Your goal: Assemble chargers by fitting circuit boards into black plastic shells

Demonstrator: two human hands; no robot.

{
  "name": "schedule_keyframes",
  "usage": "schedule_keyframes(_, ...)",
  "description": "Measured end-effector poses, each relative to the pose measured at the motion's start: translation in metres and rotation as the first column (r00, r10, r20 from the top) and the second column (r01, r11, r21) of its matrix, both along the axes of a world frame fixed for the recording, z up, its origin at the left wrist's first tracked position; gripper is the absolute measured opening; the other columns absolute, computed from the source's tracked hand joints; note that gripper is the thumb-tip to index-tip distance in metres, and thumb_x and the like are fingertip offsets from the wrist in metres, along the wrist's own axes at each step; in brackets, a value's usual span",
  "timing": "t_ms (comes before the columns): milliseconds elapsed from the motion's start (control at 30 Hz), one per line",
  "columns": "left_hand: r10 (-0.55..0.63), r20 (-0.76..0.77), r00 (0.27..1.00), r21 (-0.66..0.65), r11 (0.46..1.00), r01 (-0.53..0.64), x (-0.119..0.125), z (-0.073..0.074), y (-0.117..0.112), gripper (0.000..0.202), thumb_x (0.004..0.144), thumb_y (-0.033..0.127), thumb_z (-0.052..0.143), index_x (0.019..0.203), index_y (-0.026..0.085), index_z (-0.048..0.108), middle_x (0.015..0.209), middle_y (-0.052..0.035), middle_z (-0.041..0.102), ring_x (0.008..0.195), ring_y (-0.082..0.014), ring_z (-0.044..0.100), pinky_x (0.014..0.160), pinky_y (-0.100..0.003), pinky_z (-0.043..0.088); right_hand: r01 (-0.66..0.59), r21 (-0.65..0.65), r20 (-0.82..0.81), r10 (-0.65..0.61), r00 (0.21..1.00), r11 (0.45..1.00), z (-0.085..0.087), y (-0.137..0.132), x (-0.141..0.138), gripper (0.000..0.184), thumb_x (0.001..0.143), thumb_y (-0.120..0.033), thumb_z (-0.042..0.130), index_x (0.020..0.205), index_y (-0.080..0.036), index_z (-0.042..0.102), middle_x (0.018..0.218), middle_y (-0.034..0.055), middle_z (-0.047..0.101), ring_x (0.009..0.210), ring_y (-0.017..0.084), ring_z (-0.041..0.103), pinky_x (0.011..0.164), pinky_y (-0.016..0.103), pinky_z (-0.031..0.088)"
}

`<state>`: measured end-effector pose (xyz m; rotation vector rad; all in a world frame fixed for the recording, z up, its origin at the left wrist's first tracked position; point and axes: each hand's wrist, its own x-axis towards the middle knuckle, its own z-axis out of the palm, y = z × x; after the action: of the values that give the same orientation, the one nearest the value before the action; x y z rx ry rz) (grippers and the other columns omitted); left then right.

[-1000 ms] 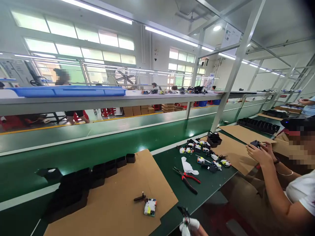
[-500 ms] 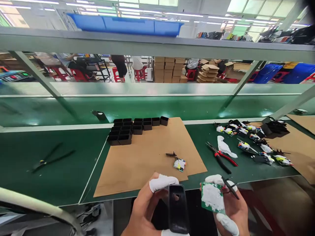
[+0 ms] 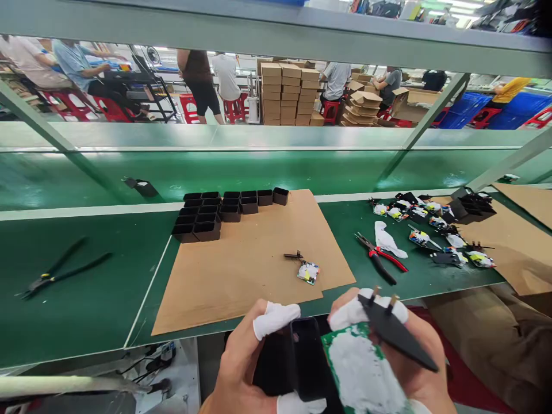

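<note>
My left hand [image 3: 245, 359], with white finger cots on thumb and fingertips, grips a small black plastic case [image 3: 307, 362], its open side facing me. Close beside it, my right hand [image 3: 416, 339] holds a green circuit board [image 3: 362, 368] thickly coated with white paste. A black plug plate [image 3: 394, 330] with two metal pins sits at the same hand's fingers, over the board's upper right. Board and case are very near each other; whether they touch I cannot tell. On the brown cardboard [image 3: 241, 282] beyond lies another pasted circuit board [image 3: 308, 272] with its black plug part.
Rows of black cases [image 3: 209, 215] stand at the cardboard's back left. Red-handled pliers [image 3: 379, 256], a white glove-like piece [image 3: 389, 240] and several pasted boards [image 3: 425, 236] lie right. Black-handled pliers [image 3: 60, 273] lie left. A metal shelf beam [image 3: 276, 34] crosses above; people sit beyond.
My right hand has brought the circuit board nearer to me and leftward, up beside the case, and the plug plate has turned. The camera view has tilted downward.
</note>
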<state>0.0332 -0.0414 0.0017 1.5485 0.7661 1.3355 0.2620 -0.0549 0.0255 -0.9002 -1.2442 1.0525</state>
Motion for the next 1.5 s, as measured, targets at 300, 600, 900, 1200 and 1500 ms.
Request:
schedule_keyframes(300,0.041,-0.069,0.997,0.049,0.998,-0.038,-0.011,-0.012,-0.004,0.081,0.069,0.036,0.104,0.143,0.028,0.072,0.127,-0.0158,0.072,0.111,-0.0334,0.077,0.091,-0.038,0.068,-0.074,0.073,-0.209,0.088,0.974,0.995,0.023,0.009,-0.033,0.063,0.056,-0.048,0.109,0.112,-0.032,0.086,0.092,0.0033,0.076,0.079,0.022,0.07,0.076,0.031,0.063)
schedule_keyframes(600,0.029,-0.082,0.996,-0.035,0.999,-0.031,-0.013,-0.009,-0.007,0.082,0.061,0.035,0.108,0.137,0.024,0.077,0.128,-0.0167,0.076,0.11,-0.0355,0.079,0.092,-0.039,0.069,-0.105,0.077,-0.07,0.11,0.991,0.992,0.015,0.006,-0.025,0.051,0.07,-0.047,0.104,0.112,-0.028,0.082,0.09,0.004,0.071,0.08,0.022,0.068,0.072,0.031,0.061)
schedule_keyframes(900,0.049,-0.03,0.998,0.021,0.999,-0.048,-0.007,-0.011,-0.006,0.08,0.066,0.041,0.105,0.139,0.028,0.076,0.116,-0.0126,0.076,0.096,-0.0279,0.079,0.08,-0.033,0.069,-0.09,0.106,-0.018,0.093,0.996,0.99,0.017,0.005,-0.022,0.061,0.064,-0.047,0.106,0.117,-0.031,0.082,0.093,0.0043,0.074,0.081,0.022,0.068,0.074,0.032,0.063)
schedule_keyframes(1200,0.022,-0.021,1.0,0.028,0.999,-0.021,-0.004,-0.004,-0.003,0.082,0.066,0.042,0.105,0.14,0.032,0.074,0.113,-0.0091,0.076,0.096,-0.0263,0.078,0.086,-0.033,0.066,-0.156,0.063,0.031,0.154,0.988,0.986,0.016,0.004,-0.021,0.06,0.069,-0.047,0.105,0.121,-0.033,0.081,0.098,0.0036,0.076,0.083,0.022,0.069,0.076,0.032,0.059)
schedule_keyframes(1500,0.069,-0.055,0.996,0.009,0.998,-0.069,-0.008,-0.013,-0.007,0.078,0.063,0.038,0.106,0.134,0.027,0.076,0.111,-0.0089,0.077,0.093,-0.0259,0.079,0.082,-0.031,0.067,-0.185,0.032,0.053,0.184,0.982,0.982,0.015,0.005,-0.021,0.058,0.072,-0.046,0.103,0.124,-0.032,0.08,0.099,0.0025,0.076,0.082,0.02,0.067,0.075,0.031,0.056)
